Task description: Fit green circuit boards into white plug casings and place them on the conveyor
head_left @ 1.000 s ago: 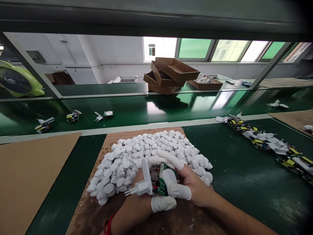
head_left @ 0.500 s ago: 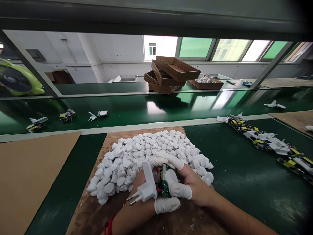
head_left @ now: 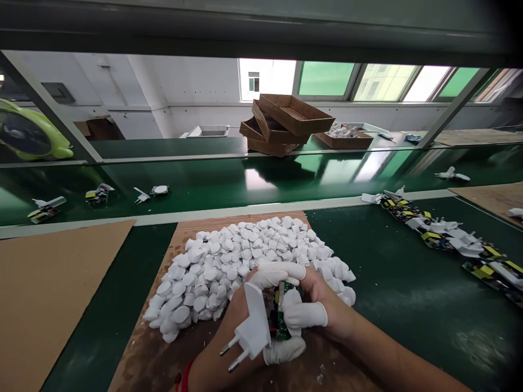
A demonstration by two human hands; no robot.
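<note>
Both my hands meet low in the middle, over a brown cardboard sheet (head_left: 155,354). My left hand (head_left: 241,332) is closed on a white two-pin plug piece (head_left: 252,328), its pins pointing down-left. My right hand (head_left: 310,307), with white finger cots, is closed on a small green circuit board (head_left: 283,313) joined to the plug by short wires. Just behind them lies a heap of small white plastic caps (head_left: 249,256).
A green conveyor belt (head_left: 229,182) carries plug-and-board pairs (head_left: 98,195) at left. More boards with white plugs (head_left: 449,234) lie on the green bench at right. Stacked cardboard trays (head_left: 286,125) stand beyond. Another cardboard sheet (head_left: 44,294) lies left; a green fan (head_left: 28,133) stands far left.
The plug piece has tilted and dropped lower in my left hand. My right fingers have closed tighter over the board. The items on the belt have drifted left.
</note>
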